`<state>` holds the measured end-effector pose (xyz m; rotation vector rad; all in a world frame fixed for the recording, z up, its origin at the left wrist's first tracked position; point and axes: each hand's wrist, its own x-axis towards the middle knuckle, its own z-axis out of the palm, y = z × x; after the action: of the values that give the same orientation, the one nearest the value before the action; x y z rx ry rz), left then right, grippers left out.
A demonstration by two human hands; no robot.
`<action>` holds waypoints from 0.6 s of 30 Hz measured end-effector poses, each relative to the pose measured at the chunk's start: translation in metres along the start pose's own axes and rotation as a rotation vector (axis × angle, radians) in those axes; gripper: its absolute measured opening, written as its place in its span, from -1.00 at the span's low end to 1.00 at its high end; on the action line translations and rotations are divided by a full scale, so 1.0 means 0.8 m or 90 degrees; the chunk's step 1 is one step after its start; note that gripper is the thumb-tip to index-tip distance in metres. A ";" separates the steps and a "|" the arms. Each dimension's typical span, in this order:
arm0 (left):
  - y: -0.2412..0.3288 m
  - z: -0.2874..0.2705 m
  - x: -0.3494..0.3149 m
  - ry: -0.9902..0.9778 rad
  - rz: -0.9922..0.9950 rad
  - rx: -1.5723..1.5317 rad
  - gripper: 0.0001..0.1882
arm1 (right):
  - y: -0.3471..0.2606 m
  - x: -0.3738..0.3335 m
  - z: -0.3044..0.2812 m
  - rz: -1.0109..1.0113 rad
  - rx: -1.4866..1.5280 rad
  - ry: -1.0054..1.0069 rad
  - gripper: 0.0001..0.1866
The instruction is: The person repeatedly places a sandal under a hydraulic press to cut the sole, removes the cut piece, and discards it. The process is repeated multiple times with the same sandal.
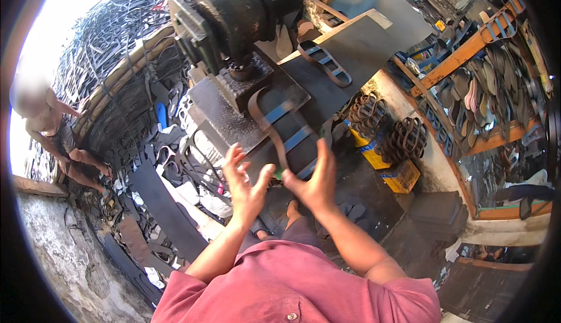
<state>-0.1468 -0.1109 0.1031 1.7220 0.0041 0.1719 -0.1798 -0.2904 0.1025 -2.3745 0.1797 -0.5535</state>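
A sole-shaped metal cutting die (279, 113) with blue crossbars is blurred by motion, tilted by the front edge of the press. Its near end lies between the thumb and fingers of my right hand (315, 184), which grips it. To its left, my left hand (244, 190) is open, fingers spread and raised, with nothing in them. Above the hands stands the press, with a dark round head (236, 16) over a metal block (251, 77). A second sole-shaped die (324, 63) lies on a dark sheet (365, 45) to the right of the press.
Rings of brown strip (406, 139) sit on yellow boxes (400, 176) at the right. Racks hold many soles (482, 89) beyond. Dark scraps and sheets (166, 206) cover the floor at left. Another person (55, 124) sits at the far left, beside heaped offcuts (123, 37).
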 end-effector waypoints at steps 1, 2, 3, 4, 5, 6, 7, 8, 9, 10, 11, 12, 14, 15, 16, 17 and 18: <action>-0.035 0.002 -0.002 0.076 -0.038 0.034 -0.11 | 0.031 0.025 -0.007 0.020 -0.031 0.058 0.16; -0.083 0.002 0.001 0.160 -0.073 0.069 -0.15 | 0.068 0.061 -0.005 0.031 -0.056 0.116 0.16; -0.147 -0.006 0.003 0.168 -0.162 0.163 -0.19 | 0.102 0.104 -0.003 0.098 -0.069 0.091 0.15; -0.188 -0.006 0.004 0.171 -0.252 0.256 -0.23 | 0.132 0.147 0.000 0.167 -0.085 0.067 0.14; -0.181 0.012 0.016 0.160 -0.297 0.231 -0.25 | 0.163 0.189 0.003 0.204 -0.092 0.016 0.13; -0.172 0.026 0.027 0.153 -0.342 0.206 -0.26 | 0.187 0.224 0.011 0.238 -0.098 -0.038 0.13; -0.186 0.036 0.039 0.205 -0.314 0.178 -0.30 | 0.205 0.248 0.028 0.205 -0.096 -0.059 0.10; -0.198 0.038 0.042 0.240 -0.388 0.019 -0.34 | 0.221 0.269 0.048 0.172 -0.093 -0.081 0.07; -0.211 0.040 0.043 0.260 -0.380 -0.029 -0.39 | 0.238 0.288 0.072 0.141 -0.088 -0.104 0.04; -0.223 0.037 0.047 0.281 -0.365 -0.076 -0.44 | 0.260 0.317 0.089 0.096 -0.095 -0.059 0.01; -0.198 0.045 0.051 0.264 -0.399 -0.136 -0.53 | 0.299 0.350 0.091 0.060 -0.106 -0.008 -0.02; -0.182 0.064 0.053 0.326 -0.350 -0.109 -0.59 | 0.327 0.377 0.089 0.022 -0.114 0.038 -0.05; -0.204 0.061 0.046 0.358 -0.396 -0.079 -0.58 | 0.362 0.402 0.082 0.032 -0.253 -0.109 -0.26; -0.233 0.059 0.040 0.379 -0.368 -0.064 -0.58 | 0.368 0.413 0.074 0.031 -0.287 -0.141 -0.30; -0.225 0.064 0.041 0.395 -0.360 -0.092 -0.56 | 0.371 0.416 0.068 0.029 -0.325 -0.179 -0.35; -0.195 0.061 0.041 0.387 -0.438 -0.024 -0.53 | 0.354 0.413 0.066 0.046 -0.285 -0.167 -0.39; -0.176 0.052 0.035 0.381 -0.439 0.096 -0.51 | 0.334 0.404 0.062 0.062 -0.245 -0.157 -0.42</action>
<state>-0.1006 -0.1266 -0.0385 1.6640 1.0562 0.1662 0.1376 -0.5508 0.0052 -2.7616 0.3119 -0.1870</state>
